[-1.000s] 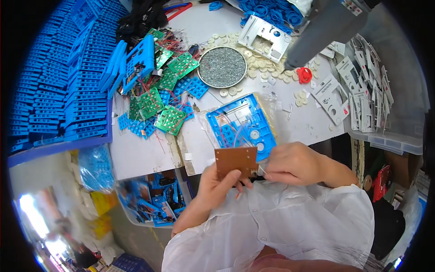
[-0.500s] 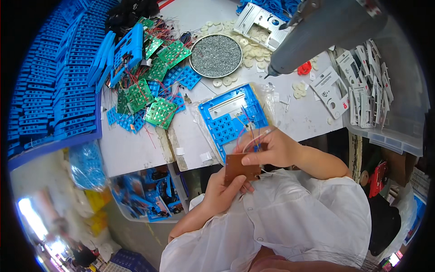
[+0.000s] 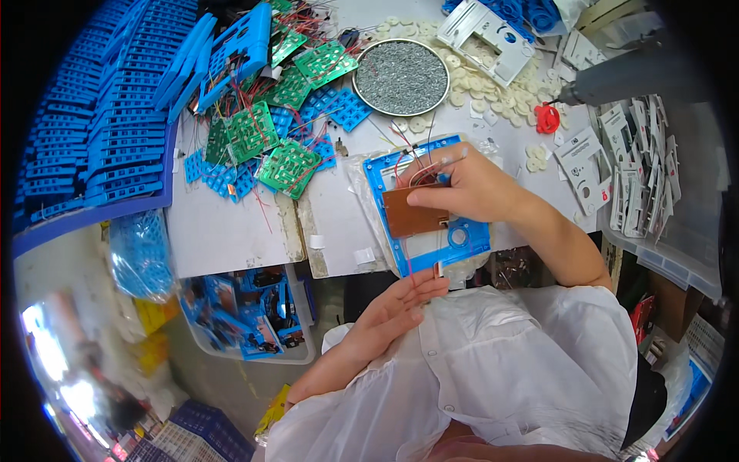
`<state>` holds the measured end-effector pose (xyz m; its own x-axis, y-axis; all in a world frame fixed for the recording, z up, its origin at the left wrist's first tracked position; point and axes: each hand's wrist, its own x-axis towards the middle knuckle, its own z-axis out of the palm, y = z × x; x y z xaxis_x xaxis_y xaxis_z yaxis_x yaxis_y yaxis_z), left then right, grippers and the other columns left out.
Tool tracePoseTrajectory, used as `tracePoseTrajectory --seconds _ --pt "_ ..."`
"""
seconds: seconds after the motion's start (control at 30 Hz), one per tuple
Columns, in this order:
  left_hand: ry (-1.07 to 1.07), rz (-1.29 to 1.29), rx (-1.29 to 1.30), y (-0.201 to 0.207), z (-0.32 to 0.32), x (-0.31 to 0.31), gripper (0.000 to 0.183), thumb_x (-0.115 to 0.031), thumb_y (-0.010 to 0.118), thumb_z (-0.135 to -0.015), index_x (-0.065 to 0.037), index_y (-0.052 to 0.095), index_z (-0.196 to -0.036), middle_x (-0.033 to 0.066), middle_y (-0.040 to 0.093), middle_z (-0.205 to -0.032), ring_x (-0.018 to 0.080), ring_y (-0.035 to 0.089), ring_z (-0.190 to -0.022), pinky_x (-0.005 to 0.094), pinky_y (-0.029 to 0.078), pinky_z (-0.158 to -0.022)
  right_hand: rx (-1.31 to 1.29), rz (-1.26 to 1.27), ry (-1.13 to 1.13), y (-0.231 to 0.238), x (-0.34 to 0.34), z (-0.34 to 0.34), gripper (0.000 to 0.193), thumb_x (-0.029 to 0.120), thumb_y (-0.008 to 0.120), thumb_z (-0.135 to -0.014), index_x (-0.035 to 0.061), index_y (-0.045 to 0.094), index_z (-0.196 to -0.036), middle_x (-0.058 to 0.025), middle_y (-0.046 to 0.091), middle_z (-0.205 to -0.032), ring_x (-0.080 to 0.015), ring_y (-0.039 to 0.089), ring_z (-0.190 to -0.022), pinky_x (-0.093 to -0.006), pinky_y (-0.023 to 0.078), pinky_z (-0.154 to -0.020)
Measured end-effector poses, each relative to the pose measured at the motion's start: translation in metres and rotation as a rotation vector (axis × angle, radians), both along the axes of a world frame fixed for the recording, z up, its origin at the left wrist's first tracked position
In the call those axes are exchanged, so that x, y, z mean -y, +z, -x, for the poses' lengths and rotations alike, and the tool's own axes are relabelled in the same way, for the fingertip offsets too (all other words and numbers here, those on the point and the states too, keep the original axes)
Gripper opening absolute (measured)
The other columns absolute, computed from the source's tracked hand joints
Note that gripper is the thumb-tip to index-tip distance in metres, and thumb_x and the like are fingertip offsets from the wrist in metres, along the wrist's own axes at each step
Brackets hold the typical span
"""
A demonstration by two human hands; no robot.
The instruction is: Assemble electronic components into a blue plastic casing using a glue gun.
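A brown circuit board (image 3: pixel 408 214) with thin wires trailing from it is pinched in my right hand (image 3: pixel 473 185). My hand holds it over a blue plastic casing (image 3: pixel 475 245), hiding the casing's middle. The casing lies on a clear plastic bag (image 3: pixel 375 231) at the table's near edge. Below it, my left hand (image 3: pixel 396 308) is open, palm partly up and fingers stretched out. A small pale part (image 3: pixel 439 269) is at its fingertips, with a pink wire close by; whether it rests on them I cannot tell.
Green circuit boards (image 3: pixel 289 168) and blue keypads (image 3: pixel 350 110) lie left, beside stacked blue casings (image 3: pixel 127 146). A round dish of small metal pieces (image 3: pixel 402 77) stands behind. An electric screwdriver (image 3: pixel 616 81) hangs at right, near a red ring (image 3: pixel 547 118) and white panels (image 3: pixel 585 169).
My right hand has carried the circuit board forward from my lap onto the casing. My left hand has let go of the board and opened. The view has shifted slightly.
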<state>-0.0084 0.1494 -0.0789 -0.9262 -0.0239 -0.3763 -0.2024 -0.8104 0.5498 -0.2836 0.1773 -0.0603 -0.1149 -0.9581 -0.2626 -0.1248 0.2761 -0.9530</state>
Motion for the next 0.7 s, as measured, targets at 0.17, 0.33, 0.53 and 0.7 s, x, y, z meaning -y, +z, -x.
tracePoseTrajectory --seconds 0.17,0.33,0.53,0.7 --pt "-0.02 0.012 0.004 0.004 0.005 0.003 0.066 -0.016 0.058 -0.101 0.004 0.029 -0.157 0.0227 0.044 -0.154 0.0318 0.041 -0.145 0.042 0.025 -0.123 -0.08 -0.076 0.086 -0.005 0.009 0.003 0.023 0.007 0.077 -0.088 -0.002 0.074 -0.109 -0.0105 0.076 -0.107 -0.0149 0.069 -0.098 -0.0299 0.055 -0.088" --pt "-0.063 0.064 -0.017 -0.001 0.003 0.004 0.062 -0.007 0.055 -0.102 0.003 0.029 -0.157 0.0167 0.048 -0.15 0.0267 0.045 -0.141 0.041 0.029 -0.12 -0.079 -0.086 0.083 -0.009 0.006 0.001 0.024 0.007 0.078 -0.088 -0.0018 0.074 -0.11 -0.0103 0.075 -0.106 -0.0149 0.069 -0.097 -0.0296 0.055 -0.088" --pt "-0.087 0.191 -0.028 -0.002 0.003 0.004 0.06 -0.005 0.055 -0.102 0.0 0.032 -0.157 0.0129 0.055 -0.144 0.0219 0.051 -0.132 0.0387 0.034 -0.116 -0.095 -0.078 0.084 -0.006 0.007 0.005 0.022 0.009 0.077 -0.089 -0.0011 0.075 -0.108 -0.0094 0.076 -0.105 -0.0141 0.07 -0.096 -0.0289 0.055 -0.087" --pt "-0.113 0.213 0.02 0.001 0.004 0.006 0.06 -0.001 0.052 -0.099 0.003 0.033 -0.156 0.017 0.055 -0.144 0.0234 0.051 -0.135 0.0388 0.032 -0.118 -0.261 0.066 0.076 -0.02 0.011 -0.005 0.028 0.019 0.073 -0.087 -0.0011 0.074 -0.106 -0.021 0.074 -0.097 -0.0315 0.072 -0.088 -0.0373 0.055 -0.079"
